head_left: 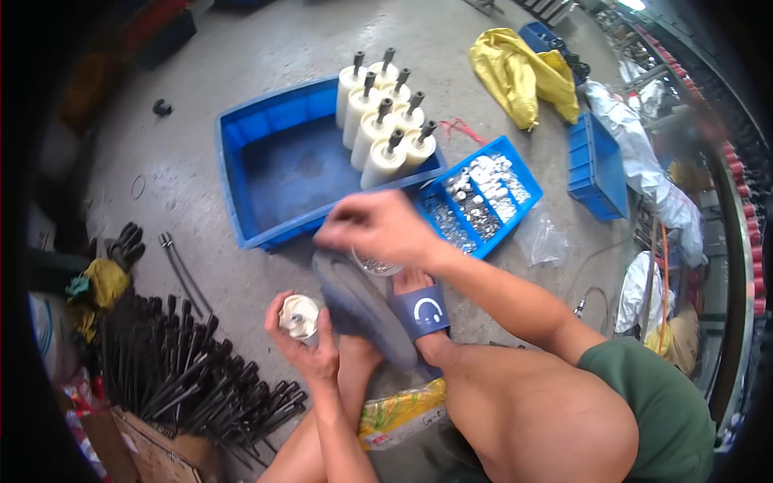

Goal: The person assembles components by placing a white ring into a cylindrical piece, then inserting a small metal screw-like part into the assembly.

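My left hand (310, 342) is closed around a white round plastic part (299, 315), with its open end facing up and a small metal piece at its centre. My right hand (374, 231) is over the near edge of a big blue bin (282, 235), its fingers curled and slightly blurred. Whatever those fingers hold, if anything, is hidden. Partly beneath that hand sits a round bowl (375, 266) of small metal parts, close to my sandals (362, 302).
Several white cylinders (382, 163) with black stems stand at the bin's right. A blue divided tray (515, 211) holds small fittings. Black rods (173, 366) are heaped at left, near a dark glove (125, 244). Yellow sacks (515, 68) and a blue crate (594, 165) lie farther right.
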